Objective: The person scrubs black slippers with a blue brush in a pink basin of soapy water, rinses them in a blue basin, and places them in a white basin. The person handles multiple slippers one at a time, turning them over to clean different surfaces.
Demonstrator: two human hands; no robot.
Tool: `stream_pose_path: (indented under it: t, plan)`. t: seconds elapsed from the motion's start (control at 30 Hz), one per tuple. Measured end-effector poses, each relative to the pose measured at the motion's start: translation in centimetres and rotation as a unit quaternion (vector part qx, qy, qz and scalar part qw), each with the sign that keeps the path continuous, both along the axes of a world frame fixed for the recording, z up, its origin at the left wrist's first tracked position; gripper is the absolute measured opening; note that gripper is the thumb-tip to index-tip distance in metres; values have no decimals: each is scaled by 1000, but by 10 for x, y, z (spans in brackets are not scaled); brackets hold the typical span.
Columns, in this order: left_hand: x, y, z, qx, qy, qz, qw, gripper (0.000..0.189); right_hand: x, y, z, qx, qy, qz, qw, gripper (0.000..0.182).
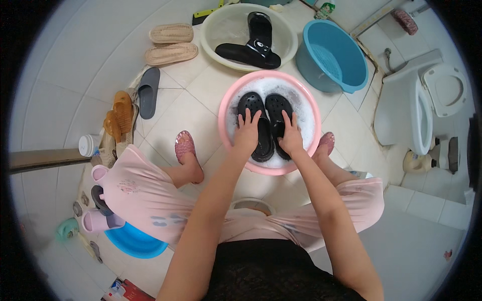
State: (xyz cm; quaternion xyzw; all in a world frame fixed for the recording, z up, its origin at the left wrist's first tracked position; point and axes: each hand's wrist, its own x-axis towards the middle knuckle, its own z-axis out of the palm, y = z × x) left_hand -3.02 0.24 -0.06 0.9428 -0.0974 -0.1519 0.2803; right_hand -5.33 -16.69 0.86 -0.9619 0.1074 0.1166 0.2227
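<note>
Two wet black clogs with holes in their toes lie side by side, toes away from me, in a pink basin (223,129) of white suds (307,129). My left hand (247,136) is on the left clog (264,141), its fingers spread across the upper and outer edge. My right hand (292,139) holds the right clog (275,103), with its thumb at the inner side and fingers over the outer side. The palms hide parts of both clogs.
Beyond stands a cream basin (211,52) of water with black slides (260,32). To its right is a blue tub (331,60); farther right, a toilet (401,105). Beige slippers (171,53), a grey slide (149,92) and brown slippers (122,109) lie left.
</note>
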Motion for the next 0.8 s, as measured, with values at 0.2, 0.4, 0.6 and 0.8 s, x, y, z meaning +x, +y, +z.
stream_pose_path:
  t: [0.2, 0.4, 0.6, 0.8]
  plan:
    - [14, -1, -15, -29, -27, 7, 999, 53, 7, 9, -25, -38, 11, 8, 999, 100]
    - [39, -11, -27, 23, 4, -21, 1000, 69, 6, 14, -45, -51, 41, -20, 998, 101]
    - [47, -21, -39, 65, 2, -38, 997, 62, 18, 22, -43, -123, 90, -46, 987, 94]
    - [28, -20, -55, 78, 28, 17, 996, 82, 39, 4, -47, -44, 63, -15, 997, 102]
